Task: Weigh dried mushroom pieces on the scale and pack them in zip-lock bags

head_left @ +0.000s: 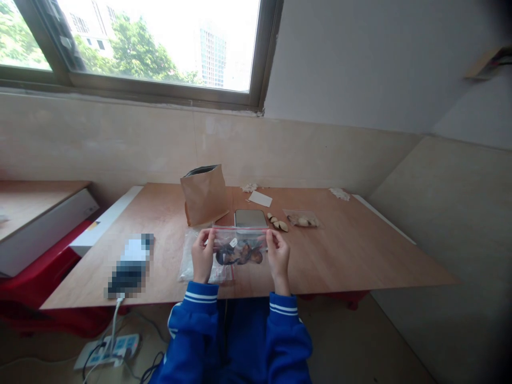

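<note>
A clear zip bag [240, 240] with a red strip along its top hangs between my two hands, above the table's near edge. Dark brown dried pieces, perhaps mushrooms, and a small white packet lie inside it. My left hand [203, 255] pinches the bag's upper left corner. At the upper right corner, my right hand [279, 256] pinches it between thumb and fingers. More clear plastic bags [188, 261] lie flat on the table beneath and left of my left hand. Beyond the held bag sits a flat grey-topped device [250, 218], perhaps a scale.
On the wooden table [352, 256] stands an open brown paper pouch [205, 194]. Pale slices [278, 223], a filled clear bag [303, 219] and a white card [260, 199] lie farther back. A blurred phone-like object [130, 266] with a cable is at left. A power strip [108, 349] lies below.
</note>
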A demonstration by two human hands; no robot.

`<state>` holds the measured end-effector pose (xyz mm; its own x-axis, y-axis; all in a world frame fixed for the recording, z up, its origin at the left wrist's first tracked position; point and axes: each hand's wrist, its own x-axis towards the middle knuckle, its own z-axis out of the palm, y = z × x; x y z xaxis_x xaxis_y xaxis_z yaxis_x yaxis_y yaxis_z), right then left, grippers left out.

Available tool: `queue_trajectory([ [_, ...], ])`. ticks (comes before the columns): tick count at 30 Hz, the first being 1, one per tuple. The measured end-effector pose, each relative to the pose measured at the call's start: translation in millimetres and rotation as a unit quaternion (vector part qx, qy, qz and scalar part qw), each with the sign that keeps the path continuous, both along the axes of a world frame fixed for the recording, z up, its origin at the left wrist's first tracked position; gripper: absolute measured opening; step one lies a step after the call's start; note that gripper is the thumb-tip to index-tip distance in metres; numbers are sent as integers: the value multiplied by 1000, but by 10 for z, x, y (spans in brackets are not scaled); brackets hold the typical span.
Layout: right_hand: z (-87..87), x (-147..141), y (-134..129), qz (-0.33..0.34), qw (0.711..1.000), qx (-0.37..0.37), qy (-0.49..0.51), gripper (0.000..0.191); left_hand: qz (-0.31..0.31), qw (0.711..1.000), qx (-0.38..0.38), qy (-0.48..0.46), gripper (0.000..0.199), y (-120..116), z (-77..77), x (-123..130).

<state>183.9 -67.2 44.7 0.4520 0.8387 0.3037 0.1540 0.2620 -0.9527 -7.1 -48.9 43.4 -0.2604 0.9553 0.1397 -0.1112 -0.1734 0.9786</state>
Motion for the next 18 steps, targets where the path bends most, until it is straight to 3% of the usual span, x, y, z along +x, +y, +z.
queue_trajectory([
  [6, -53, -35, 40, -19, 999, 10, 47, 43, 22, 999, 46, 2, 36, -14, -20, 108],
  [11, -247, -70, 141, 42, 993, -10, 112, 43, 33, 998, 31, -36, 38, 48, -175, 190],
  [18, -430, -15, 190, 91, 992, -33, 82, 44, 19, 999, 25, -15, 42, 133, -349, 132],
])
